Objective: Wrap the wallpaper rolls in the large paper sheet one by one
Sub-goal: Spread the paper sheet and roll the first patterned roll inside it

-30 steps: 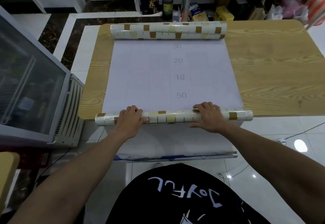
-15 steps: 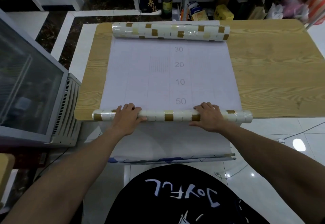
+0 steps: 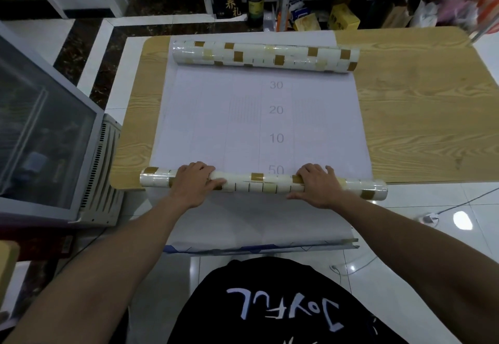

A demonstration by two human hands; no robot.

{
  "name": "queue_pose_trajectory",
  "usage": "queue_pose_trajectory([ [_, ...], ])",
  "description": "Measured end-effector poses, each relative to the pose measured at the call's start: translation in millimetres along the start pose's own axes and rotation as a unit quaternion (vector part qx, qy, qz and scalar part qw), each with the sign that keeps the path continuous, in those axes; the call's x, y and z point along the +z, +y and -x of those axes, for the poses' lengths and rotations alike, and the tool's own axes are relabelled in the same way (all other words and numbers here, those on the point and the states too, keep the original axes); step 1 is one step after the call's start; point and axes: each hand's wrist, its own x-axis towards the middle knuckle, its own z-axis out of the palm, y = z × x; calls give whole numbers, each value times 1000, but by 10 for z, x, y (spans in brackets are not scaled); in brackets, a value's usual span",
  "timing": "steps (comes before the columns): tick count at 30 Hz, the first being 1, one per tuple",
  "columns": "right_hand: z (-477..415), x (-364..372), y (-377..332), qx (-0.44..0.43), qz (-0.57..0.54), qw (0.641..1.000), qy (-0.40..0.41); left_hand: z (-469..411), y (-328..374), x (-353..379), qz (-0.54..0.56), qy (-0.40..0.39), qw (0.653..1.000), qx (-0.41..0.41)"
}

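A large white paper sheet (image 3: 243,127) printed with faint numbers lies across the wooden table (image 3: 418,117) and hangs over its near edge. A thin wallpaper roll (image 3: 259,183) with cream and brown squares lies on the sheet at the near edge. My left hand (image 3: 195,181) grips it left of centre, fingers curled over the top. My right hand (image 3: 317,183) presses on it right of centre. A thicker bundle of wallpaper rolls (image 3: 266,54) rests at the sheet's far end.
A glass-fronted freezer cabinet (image 3: 46,133) stands close on the left. Shelves with boxes, a bottle (image 3: 255,3) and bags line the far side. A cable and plug (image 3: 429,218) lie on the tiled floor at right.
The near roll has turned slightly under my hands, showing different brown squares. My hands stay on it in nearly the same places.
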Motion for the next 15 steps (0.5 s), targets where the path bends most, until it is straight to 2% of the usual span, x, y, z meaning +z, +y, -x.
queue_pose_trajectory([
  [5, -34, -71, 20, -5, 20, 1000, -9, 32, -111, -67, 11, -87, 995, 39],
  [15, -92, -148, -3, 15, 8, 999, -32, -62, -115, -89, -112, -48, 991, 56],
])
